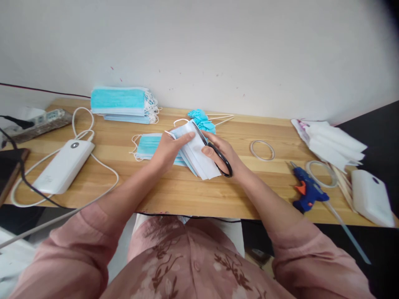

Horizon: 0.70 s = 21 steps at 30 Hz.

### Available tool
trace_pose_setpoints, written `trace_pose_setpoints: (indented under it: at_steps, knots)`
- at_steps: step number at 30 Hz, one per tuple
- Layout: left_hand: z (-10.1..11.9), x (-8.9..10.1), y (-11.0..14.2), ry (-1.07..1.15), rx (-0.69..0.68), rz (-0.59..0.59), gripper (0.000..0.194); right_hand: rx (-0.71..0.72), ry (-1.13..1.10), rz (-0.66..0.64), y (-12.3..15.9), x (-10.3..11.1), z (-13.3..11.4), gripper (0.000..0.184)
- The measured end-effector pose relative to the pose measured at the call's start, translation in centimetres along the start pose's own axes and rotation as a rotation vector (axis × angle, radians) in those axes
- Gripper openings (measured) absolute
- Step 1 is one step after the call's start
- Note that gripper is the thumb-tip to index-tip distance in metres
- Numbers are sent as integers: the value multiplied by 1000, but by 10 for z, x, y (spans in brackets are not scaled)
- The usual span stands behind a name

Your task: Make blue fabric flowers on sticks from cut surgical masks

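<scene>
Blue masks point(117, 99), pink floral shirt point(193, 265)

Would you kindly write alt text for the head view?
The left hand holds a pale mask and the right hand holds black scissors against it, above a wooden table. A mask stack and power bank lie left, a glue gun right.

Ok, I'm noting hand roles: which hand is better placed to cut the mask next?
Right, I'd judge: the right hand holds the scissors, blades against the mask, while the left hand grips the mask.
</scene>
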<state>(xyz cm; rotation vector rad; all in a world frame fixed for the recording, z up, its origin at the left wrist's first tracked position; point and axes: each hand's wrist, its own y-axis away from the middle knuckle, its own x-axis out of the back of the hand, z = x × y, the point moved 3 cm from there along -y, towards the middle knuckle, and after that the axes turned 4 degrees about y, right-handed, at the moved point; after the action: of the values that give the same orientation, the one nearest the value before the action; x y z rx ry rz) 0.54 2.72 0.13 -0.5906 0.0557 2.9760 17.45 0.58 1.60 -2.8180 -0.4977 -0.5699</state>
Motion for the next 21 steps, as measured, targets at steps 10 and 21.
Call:
trace_pose_setpoints:
  at_steps: [10, 21]
  knots:
    - [1, -1, -1, 8, -17, 2, 35, -34, 23, -12, -1, 1, 0, 80]
    - [2, 0, 0, -4, -29, 17, 31, -33, 5, -7, -1, 0, 1, 78]
